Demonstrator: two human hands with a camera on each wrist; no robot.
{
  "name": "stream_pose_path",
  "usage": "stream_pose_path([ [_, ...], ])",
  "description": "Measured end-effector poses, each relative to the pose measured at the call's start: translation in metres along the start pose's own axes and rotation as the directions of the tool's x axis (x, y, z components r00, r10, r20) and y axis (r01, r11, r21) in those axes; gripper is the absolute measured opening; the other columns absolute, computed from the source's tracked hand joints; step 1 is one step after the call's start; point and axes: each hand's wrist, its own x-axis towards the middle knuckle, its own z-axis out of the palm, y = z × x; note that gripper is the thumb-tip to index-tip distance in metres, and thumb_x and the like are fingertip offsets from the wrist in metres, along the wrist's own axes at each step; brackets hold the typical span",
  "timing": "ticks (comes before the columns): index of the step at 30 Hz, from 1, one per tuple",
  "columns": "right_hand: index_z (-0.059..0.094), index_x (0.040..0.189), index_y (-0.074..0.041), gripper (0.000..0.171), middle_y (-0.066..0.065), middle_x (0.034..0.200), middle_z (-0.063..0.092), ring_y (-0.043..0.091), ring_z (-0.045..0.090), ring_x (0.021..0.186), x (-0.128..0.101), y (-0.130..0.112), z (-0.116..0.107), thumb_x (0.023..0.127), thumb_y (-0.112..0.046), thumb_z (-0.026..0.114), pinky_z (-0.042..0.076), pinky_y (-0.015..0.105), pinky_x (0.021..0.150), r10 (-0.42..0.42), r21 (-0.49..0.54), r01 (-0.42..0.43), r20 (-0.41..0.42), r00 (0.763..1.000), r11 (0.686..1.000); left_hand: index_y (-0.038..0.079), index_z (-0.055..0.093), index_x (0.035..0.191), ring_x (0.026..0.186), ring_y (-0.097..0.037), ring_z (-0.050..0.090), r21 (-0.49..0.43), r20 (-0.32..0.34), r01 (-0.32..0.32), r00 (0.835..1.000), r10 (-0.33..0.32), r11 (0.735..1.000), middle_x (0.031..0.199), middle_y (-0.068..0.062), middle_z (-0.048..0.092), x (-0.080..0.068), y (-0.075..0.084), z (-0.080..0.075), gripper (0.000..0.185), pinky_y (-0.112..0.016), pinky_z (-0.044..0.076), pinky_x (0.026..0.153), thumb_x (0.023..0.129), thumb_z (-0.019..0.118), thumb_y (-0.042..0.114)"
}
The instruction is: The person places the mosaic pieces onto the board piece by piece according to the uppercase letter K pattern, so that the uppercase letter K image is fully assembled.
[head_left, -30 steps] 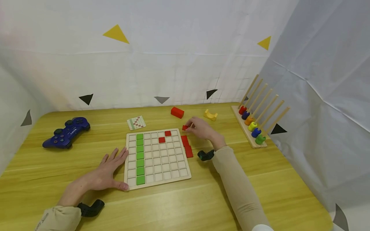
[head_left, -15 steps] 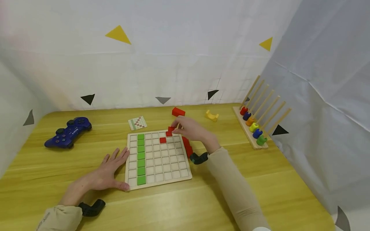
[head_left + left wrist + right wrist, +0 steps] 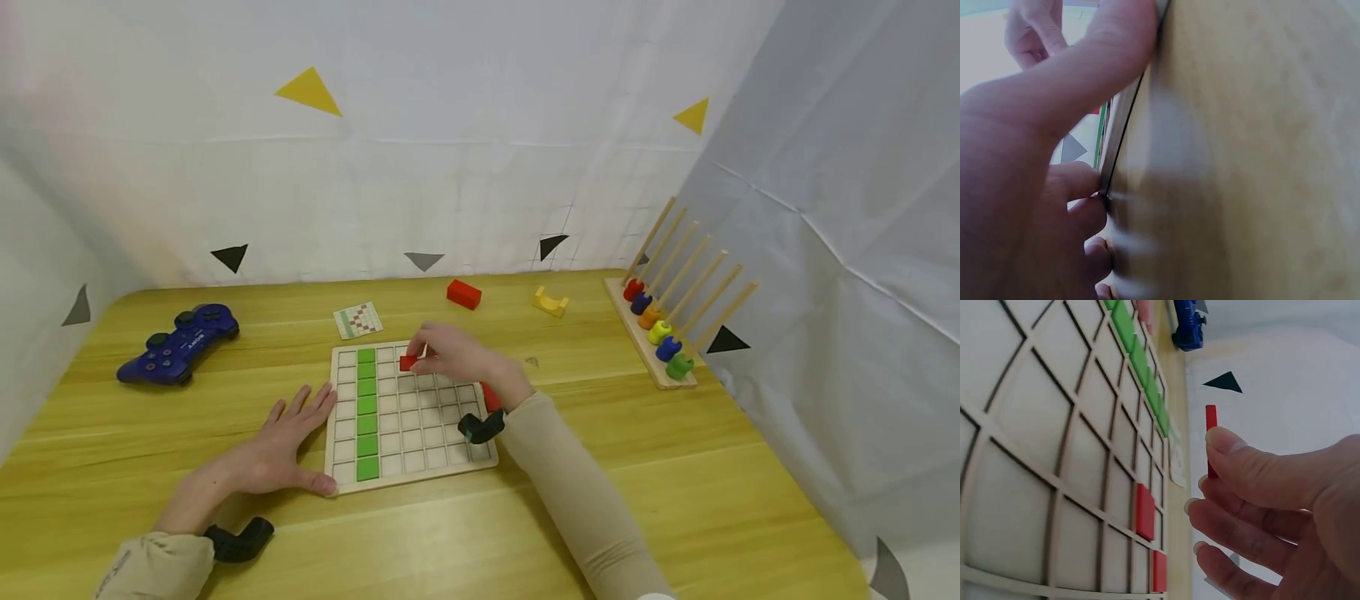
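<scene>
**Right hand (image 3: 459, 357) pinches a red tile (image 3: 407, 363) above the grid board (image 3: 411, 439)**

Clock positions are read from the middle of the board in the head view, with twelve o'clock pointing away from the person. The red tile is at twelve, over the board's far rows. The right wrist view shows it edge-on between thumb and fingers, apart from the board, so the right grip is pinching it. The left hand (image 3: 281, 450) lies at nine to eight o'clock, its grip relaxed with fingers spread, the thumb and fingertips against the board's near-nine edge.

Green tiles (image 3: 367, 406) fill the second column in from the nine o'clock edge. Two set red tiles (image 3: 1145, 511) sit diagonally to each other in cells near the twelve o'clock edge. Partly hidden by the right arm, loose red pieces (image 3: 491, 397) lie beside the three o'clock edge.

Farther out on the table (image 3: 450, 550), a patterned card (image 3: 357, 320) lies at eleven, a red block (image 3: 464, 294) at one, a yellow curved piece (image 3: 551, 302) at two, a peg rack (image 3: 630, 325) between two and three, and a blue game controller (image 3: 178, 344) between nine and ten.
</scene>
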Motion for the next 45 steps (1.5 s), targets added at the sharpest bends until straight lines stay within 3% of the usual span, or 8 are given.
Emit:
stream_pose_path([
  [6,0.069,0.113,-0.007,0.022,0.004,0.108,0.059,0.017,0.058,0.100,0.004,0.003,0.011,0.095,-0.020,0.070,0.049,0.026,0.090,0.014,0.001,-0.014,0.090,0.996,1.000,0.003,0.011,0.160,0.150,-0.048,-0.013,-0.004,0.004,0.011,1.000,-0.011,1.000,0.167,-0.021,0.000,-0.001,0.001,0.000,0.127,-0.068,-0.010,0.115,0.071,0.081,0.060],
  [11,0.071,0.109,-0.010,0.018,0.001,0.106,0.060,0.014,0.058,0.097,0.006,0.004,0.016,0.094,-0.021,0.071,0.049,0.024,0.088,0.010,-0.038,-0.006,0.117,0.993,0.999,0.003,0.011,0.160,0.150,-0.048,-0.014,-0.014,0.006,0.011,1.000,-0.011,1.000,0.167,-0.021,-0.001,-0.001,0.002,0.000,0.127,-0.068,-0.011,0.115,0.071,0.082,0.059],
  [24,0.073,0.098,-0.015,0.012,-0.003,0.096,0.060,0.011,0.055,0.088,0.009,0.004,0.023,0.090,-0.024,0.076,0.046,0.023,0.080,-0.002,-0.099,0.010,0.080,0.997,0.995,0.003,0.011,0.160,0.150,-0.048,-0.013,-0.010,-0.001,0.006,1.000,-0.006,1.000,0.167,-0.021,0.000,-0.001,0.001,0.000,0.128,-0.068,-0.010,0.116,0.070,0.082,0.059],
  [32,0.074,0.096,-0.014,0.010,-0.004,0.091,0.064,0.011,0.057,0.084,0.008,0.006,0.023,0.090,-0.022,0.077,0.047,0.023,0.078,-0.005,-0.053,0.009,0.062,0.998,0.999,0.003,0.012,0.160,0.151,-0.048,-0.012,0.004,-0.003,0.005,1.000,-0.005,1.000,0.167,-0.021,0.001,-0.001,0.001,0.001,0.128,-0.067,-0.010,0.116,0.069,0.081,0.061],
  [45,0.073,0.104,-0.011,0.018,-0.003,0.090,0.068,0.011,0.059,0.085,0.008,0.004,0.023,0.088,-0.019,0.078,0.048,0.022,0.080,0.057,-0.017,-0.057,0.038,0.998,0.998,0.004,0.012,0.161,0.151,-0.048,-0.011,0.009,-0.004,0.002,1.000,-0.002,1.000,0.167,-0.020,0.001,0.000,0.001,0.000,0.128,-0.067,-0.009,0.116,0.069,0.082,0.060],
])
